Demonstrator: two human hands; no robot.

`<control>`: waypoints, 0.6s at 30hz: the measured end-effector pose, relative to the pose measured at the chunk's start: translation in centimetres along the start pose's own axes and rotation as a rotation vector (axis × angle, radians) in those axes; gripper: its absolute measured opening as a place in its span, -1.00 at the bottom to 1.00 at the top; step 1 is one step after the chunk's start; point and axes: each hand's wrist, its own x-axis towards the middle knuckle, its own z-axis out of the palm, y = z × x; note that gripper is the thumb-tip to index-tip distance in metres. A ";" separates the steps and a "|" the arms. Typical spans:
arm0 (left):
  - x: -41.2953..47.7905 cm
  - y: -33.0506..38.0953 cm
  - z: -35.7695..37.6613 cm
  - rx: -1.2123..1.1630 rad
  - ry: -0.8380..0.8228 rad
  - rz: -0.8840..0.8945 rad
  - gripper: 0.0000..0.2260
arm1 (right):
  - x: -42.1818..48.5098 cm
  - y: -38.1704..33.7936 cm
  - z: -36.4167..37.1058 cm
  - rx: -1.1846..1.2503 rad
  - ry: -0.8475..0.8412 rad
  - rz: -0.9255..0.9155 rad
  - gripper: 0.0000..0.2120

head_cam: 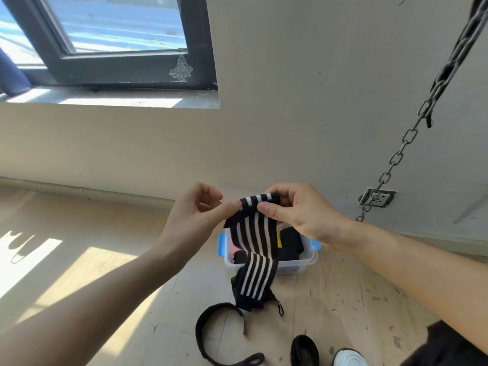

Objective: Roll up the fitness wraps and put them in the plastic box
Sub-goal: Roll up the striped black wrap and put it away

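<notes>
the right grip (298, 215) holds the top end of the striped fitness wrap (250, 233), thumb in front and fingers curled over the back, where the band is turned over into the first fold of a roll. the left grip (200, 210) sits just beside it, one outstretched digit touching the wrap's near edge and the other fingers curled above. from this angle i cannot tell whether it pinches the cloth or only steadies it.

the wrap hangs straight down from both grips, black with white stripes. its tail bunches on the wooden floor (79, 273) below them, with a thin black loop (278, 307) at the end.

directly under the right grip and behind the hanging band stands the clear plastic box (309, 260), lid off, with blue latches. black fabric lies inside, with bits of pink and yellow.

lower down, nearer me than the grips, a black strap (211, 320) lies curved on the floor. a black rolled piece (303, 350) lies beside a white shoe (348, 357). to the right of the right grip a steel chain (396, 157) runs down across the wall past a socket (377, 198).
</notes>
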 end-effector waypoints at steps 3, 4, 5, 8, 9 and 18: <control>-0.1 0.2 -0.2 -0.067 -0.163 0.078 -0.66 | 0.1 0.0 0.0 0.016 0.003 0.029 -0.92; -0.2 0.2 -0.1 -0.069 -0.219 0.103 -0.65 | 0.1 0.0 0.1 0.015 -0.009 0.038 -0.91; -0.3 0.2 0.1 -0.054 -0.245 0.129 -0.65 | 0.1 -0.1 0.1 0.009 -0.026 0.047 -0.89; -0.4 0.1 0.4 -0.020 -0.208 0.179 -0.79 | 0.1 -0.2 0.3 0.000 -0.054 0.073 -0.81; -0.3 0.0 0.4 -0.026 -0.192 0.183 -0.83 | 0.2 -0.3 0.3 0.014 -0.059 0.085 -0.77; 2.0 0.5 0.6 0.014 -0.026 0.260 -0.88 | 2.1 -1.6 0.7 0.163 0.047 0.062 -0.74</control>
